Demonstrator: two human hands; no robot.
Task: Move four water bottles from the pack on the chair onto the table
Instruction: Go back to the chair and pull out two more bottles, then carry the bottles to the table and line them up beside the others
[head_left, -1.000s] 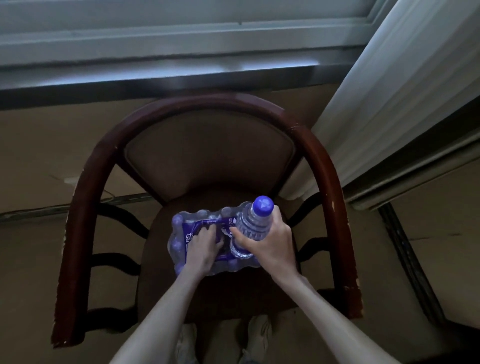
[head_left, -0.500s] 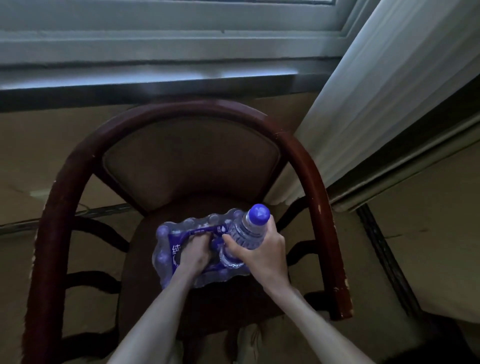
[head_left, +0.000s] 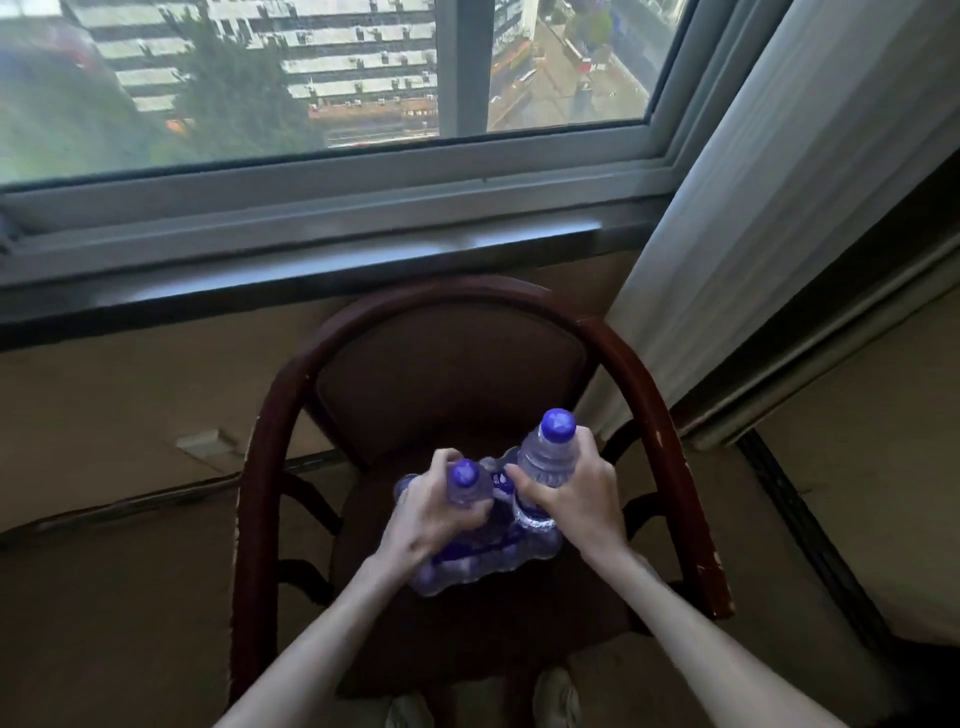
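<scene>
A shrink-wrapped pack of water bottles (head_left: 488, 564) with purple caps and a purple label lies on the seat of a dark wooden armchair (head_left: 644, 395). My right hand (head_left: 576, 499) grips a clear bottle (head_left: 548, 457) held upright above the pack's right end. My left hand (head_left: 431, 509) is wrapped around a second bottle (head_left: 465, 483), its purple cap poking up between my fingers, right above the pack. The table is out of view.
The chair's curved backrest and arms ring the seat. Behind it are a dark window sill (head_left: 291, 280) and a large window. A pale curtain (head_left: 737, 208) hangs at the right. Beige carpet lies on both sides. My shoes (head_left: 556, 696) show below the seat.
My left hand, which was pressing into the pack, now holds a second bottle lifted out of it. The right hand has raised its bottle slightly. My head has tilted up, showing the window.
</scene>
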